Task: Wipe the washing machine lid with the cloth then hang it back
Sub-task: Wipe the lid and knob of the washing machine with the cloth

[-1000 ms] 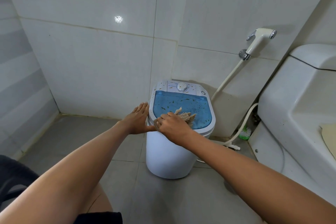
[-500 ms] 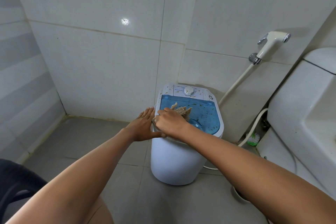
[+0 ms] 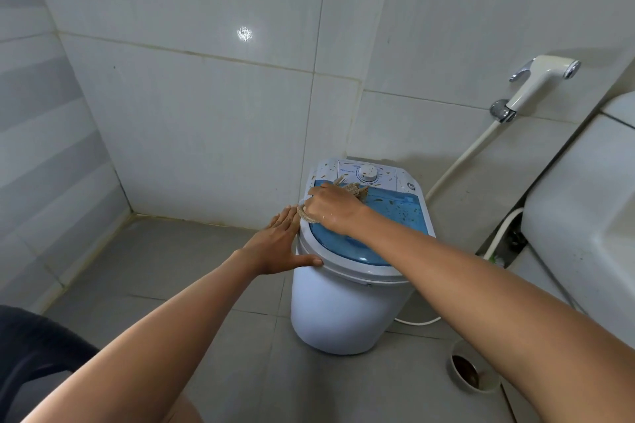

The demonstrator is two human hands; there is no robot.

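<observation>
A small white washing machine (image 3: 340,312) stands on the grey floor against the tiled wall. Its blue see-through lid (image 3: 395,216) is speckled with bits of debris, and a white dial sits on the panel behind it. My right hand (image 3: 331,206) presses a beige woven cloth (image 3: 354,188) onto the lid's far left part, near the panel. Most of the cloth is hidden under the hand. My left hand (image 3: 280,244) lies flat against the machine's left rim, fingers spread, thumb on the front edge.
A white spray nozzle (image 3: 539,79) hangs on the wall at the right, its hose running down behind the machine. A white toilet tank (image 3: 577,216) fills the right edge. A round floor drain (image 3: 467,371) sits by the machine's base. Open floor lies to the left.
My right hand has slid the cloth from the middle of the lid toward its far left corner by the panel. My left hand stays on the left rim.
</observation>
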